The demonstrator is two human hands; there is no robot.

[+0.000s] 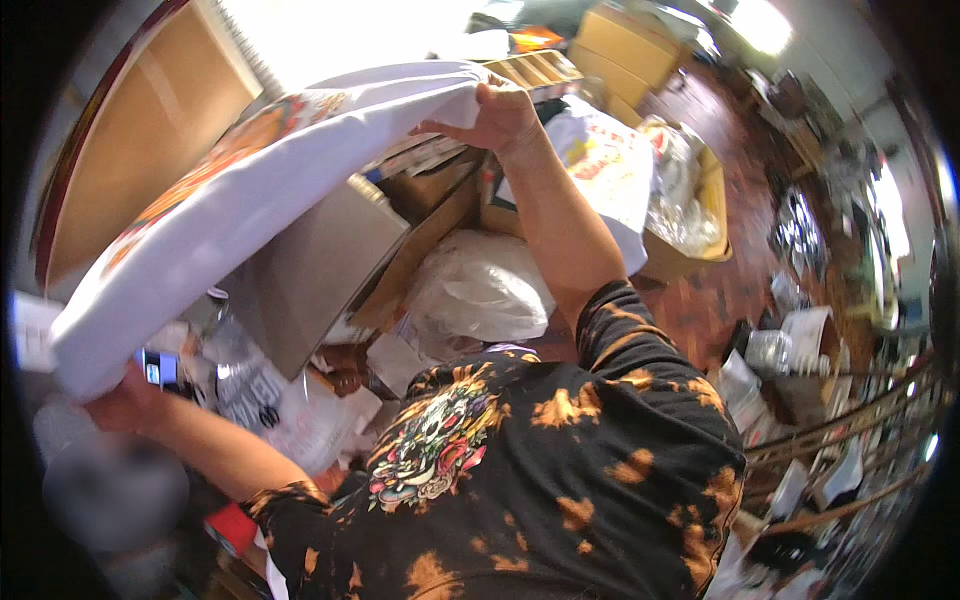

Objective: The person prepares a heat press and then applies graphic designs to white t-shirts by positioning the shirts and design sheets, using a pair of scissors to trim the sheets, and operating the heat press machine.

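A white cloth (230, 205) with an orange, many-coloured print hangs stretched between my raised hands, from lower left to upper middle. At the upper end my right hand (505, 115) grips its gathered edge, with one finger sticking out to the left. My left hand (125, 400) is closed on the lower end at the far left; its fingers are partly hidden and dim. Beneath the cloth stands a grey panel-like box (310, 265). Beyond my right forearm, a second white printed cloth (600, 160) lies draped over a carton.
Clear plastic bags (480, 285) bulge between the cartons in front of me. A yellow-brown carton (715, 205) holds more clear plastic. Stacked cardboard boxes (620, 50) stand farther back, and a brown board (150, 140) leans at left. Metal racks (850, 430) fill the right side.
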